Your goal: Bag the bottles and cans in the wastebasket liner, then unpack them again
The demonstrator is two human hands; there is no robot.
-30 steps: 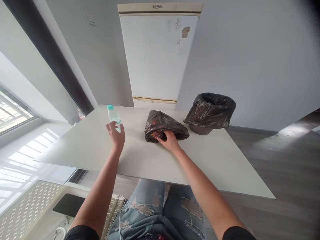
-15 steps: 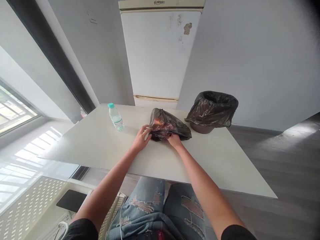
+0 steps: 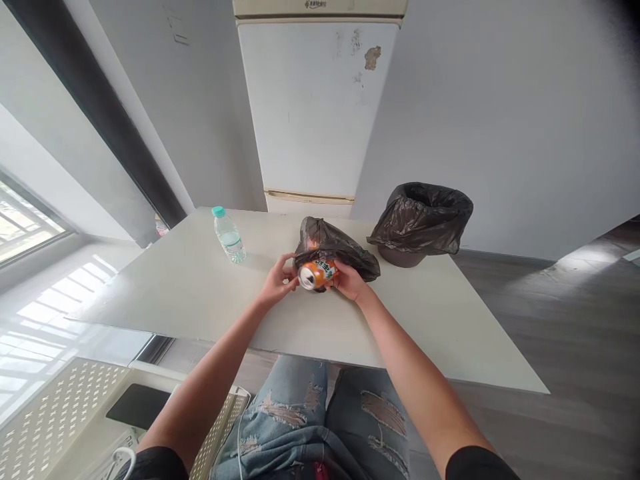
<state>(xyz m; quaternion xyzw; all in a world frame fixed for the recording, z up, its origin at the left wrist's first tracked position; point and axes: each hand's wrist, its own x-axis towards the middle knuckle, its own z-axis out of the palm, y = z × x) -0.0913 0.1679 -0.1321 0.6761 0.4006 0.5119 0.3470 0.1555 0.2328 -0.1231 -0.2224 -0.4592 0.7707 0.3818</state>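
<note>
An orange drink can (image 3: pixel 319 273) lies tilted at the mouth of a black plastic bag (image 3: pixel 337 240) on the white table, its silver top facing left and toward me. My right hand (image 3: pixel 347 280) grips the can from its right side. At the bag's left edge, my left hand (image 3: pixel 281 279) pinches the plastic, close beside the can's top. Through the thin film another orange shape shows inside the bag; what it is I cannot make out.
A clear water bottle (image 3: pixel 230 237) with a teal cap stands at the back left of the white table (image 3: pixel 425 333). A bin (image 3: pixel 403 257) lined with a black bag stands at the back right. Behind the table is a white fridge (image 3: pixel 320 113). A perforated white rack (image 3: pixel 60 393) is at lower left.
My right hand, earlier inside the bag, has come out toward me with the orange can. My left hand stays at the bag's left edge.
</note>
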